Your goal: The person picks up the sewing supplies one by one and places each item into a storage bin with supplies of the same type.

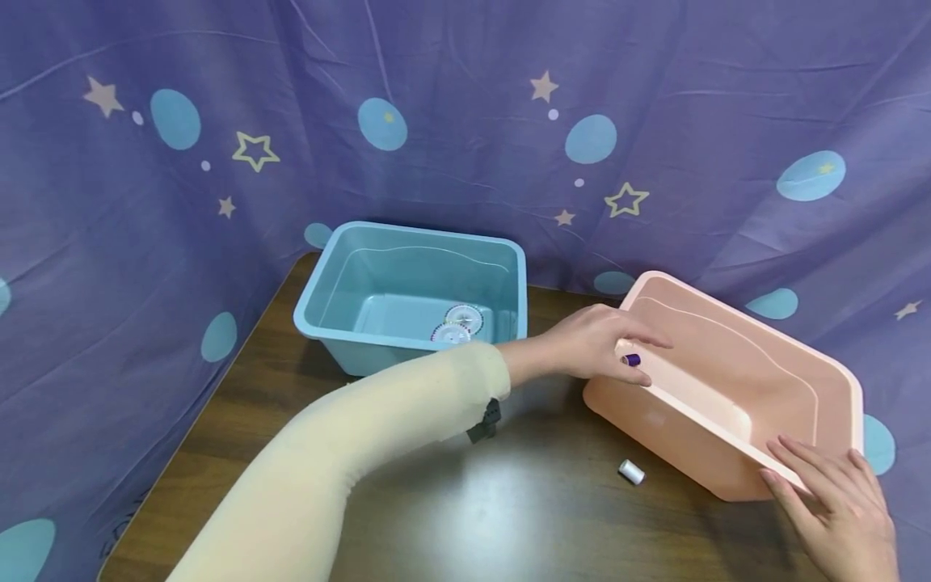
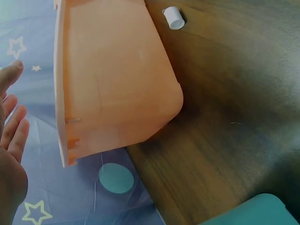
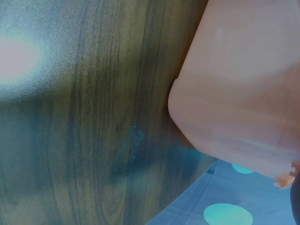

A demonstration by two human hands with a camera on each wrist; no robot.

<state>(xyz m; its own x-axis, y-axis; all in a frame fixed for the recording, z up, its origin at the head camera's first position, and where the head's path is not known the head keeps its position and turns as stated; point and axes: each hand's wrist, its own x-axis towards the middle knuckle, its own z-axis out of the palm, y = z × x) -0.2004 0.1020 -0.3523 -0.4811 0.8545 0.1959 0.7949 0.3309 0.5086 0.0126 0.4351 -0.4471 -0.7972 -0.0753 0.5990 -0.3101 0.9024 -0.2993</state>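
Note:
In the head view my left hand (image 1: 592, 343) is over the left end of a pink plastic bin (image 1: 727, 347). Its thumb and fingers are apart, with a small purple thread spool (image 1: 631, 360) showing between them. Whether the spool touches the hand or the bin cannot be told. The left wrist view has the same hand (image 2: 11, 140) with its fingers extended beside the bin's rim. My right hand (image 1: 836, 501) grips the bin's near right rim, fingers over the inside and thumb outside. A white thread spool (image 1: 631, 472) lies on the table in front of the bin.
A blue plastic bin (image 1: 410, 343) stands at the back left of the wooden table (image 1: 465, 517), with two round pin wheels (image 1: 465, 319) inside. Behind the table hangs a purple patterned curtain (image 1: 465, 178). My left forearm crosses in front of the blue bin.

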